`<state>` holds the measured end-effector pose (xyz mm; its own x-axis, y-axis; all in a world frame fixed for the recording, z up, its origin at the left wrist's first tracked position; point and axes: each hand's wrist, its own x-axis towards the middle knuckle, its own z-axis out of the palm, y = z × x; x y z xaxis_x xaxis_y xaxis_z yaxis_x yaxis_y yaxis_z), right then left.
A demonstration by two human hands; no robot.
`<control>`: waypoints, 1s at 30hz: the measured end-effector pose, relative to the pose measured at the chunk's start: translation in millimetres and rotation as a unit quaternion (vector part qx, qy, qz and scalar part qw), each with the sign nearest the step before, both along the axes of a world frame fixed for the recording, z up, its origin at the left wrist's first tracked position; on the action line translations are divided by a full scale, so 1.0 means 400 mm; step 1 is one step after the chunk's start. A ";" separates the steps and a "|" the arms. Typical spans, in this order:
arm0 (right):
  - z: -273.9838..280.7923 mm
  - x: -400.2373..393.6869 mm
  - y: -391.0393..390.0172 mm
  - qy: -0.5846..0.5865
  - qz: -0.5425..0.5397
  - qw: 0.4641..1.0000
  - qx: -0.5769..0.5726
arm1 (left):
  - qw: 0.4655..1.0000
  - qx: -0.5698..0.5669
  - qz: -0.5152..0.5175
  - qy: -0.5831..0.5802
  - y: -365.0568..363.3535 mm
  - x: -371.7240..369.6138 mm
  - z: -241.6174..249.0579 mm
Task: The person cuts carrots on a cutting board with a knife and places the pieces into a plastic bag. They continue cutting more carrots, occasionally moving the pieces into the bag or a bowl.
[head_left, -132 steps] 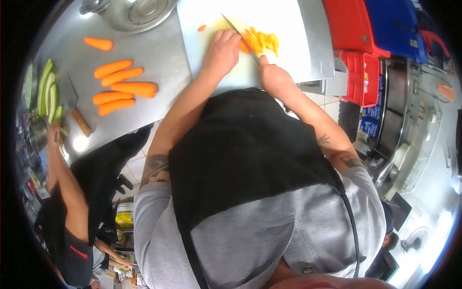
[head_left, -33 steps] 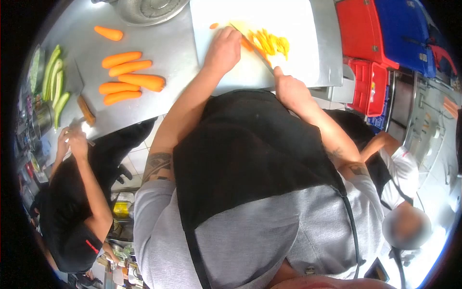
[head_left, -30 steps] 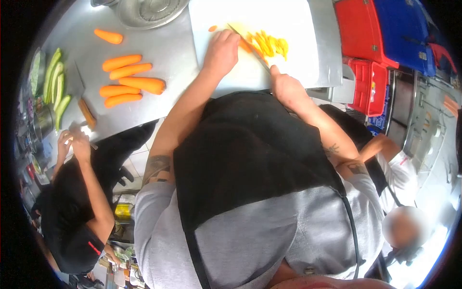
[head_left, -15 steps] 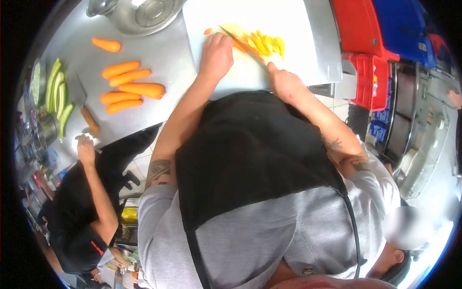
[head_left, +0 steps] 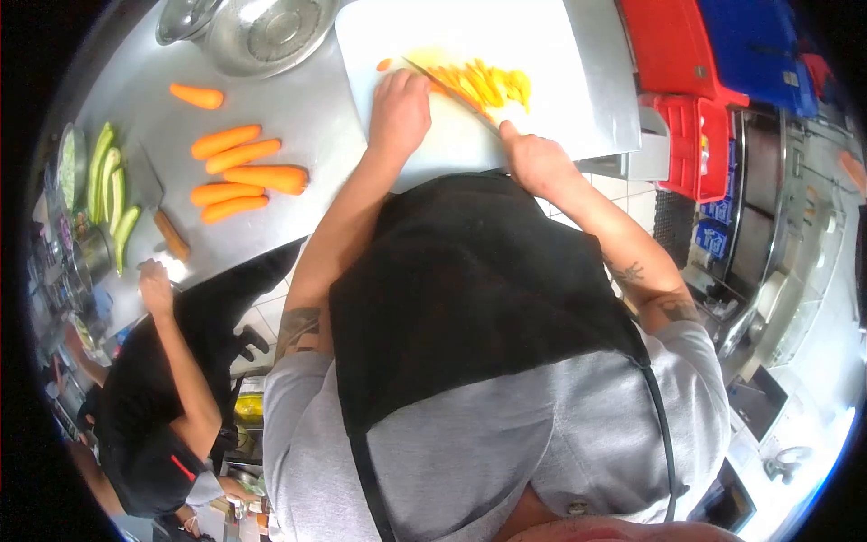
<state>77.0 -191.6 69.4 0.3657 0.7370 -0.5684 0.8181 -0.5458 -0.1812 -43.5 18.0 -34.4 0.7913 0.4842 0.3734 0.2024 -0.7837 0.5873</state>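
Note:
My right hand (head_left: 539,163) is wrapped round the handle of a kitchen knife (head_left: 452,93), whose blade slants up and left across the white cutting board (head_left: 461,27). Beside the blade tip, my left hand (head_left: 400,113) rests on the board with its fingers curled down. Whatever lies under those fingers is hidden. Cut orange-yellow strips, likely carrot (head_left: 492,86), are heaped along the blade's far side. A small orange piece (head_left: 384,64) lies just past my left fingertips.
Several whole carrots (head_left: 235,154) lie on the metal table (head_left: 307,90) to the left, near metal bowls (head_left: 271,36). Farther left are green vegetables (head_left: 110,181) and a wooden-handled tool (head_left: 169,233). A co-worker's hand (head_left: 156,287) is at the table edge; red bins (head_left: 691,144) stand right.
The view has shifted slightly. My hands and the knife hold almost the same place over the board. The person at the right edge behind me is out of view.

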 end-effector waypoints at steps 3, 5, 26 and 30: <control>0.069 0.002 0.006 0.001 0.006 1.000 -0.018 | 1.000 -0.006 0.001 -0.016 0.001 0.008 -0.005; 0.094 -0.006 0.004 0.009 0.007 0.999 -0.031 | 1.000 -0.011 0.002 -0.011 -0.001 0.001 -0.009; 0.105 0.066 -0.017 -0.022 -0.167 0.956 0.240 | 0.962 0.074 -0.247 0.088 -0.122 0.064 0.229; 0.139 0.093 -0.061 -0.038 -0.171 0.951 0.256 | 0.970 0.102 -0.180 0.128 -0.121 0.089 0.098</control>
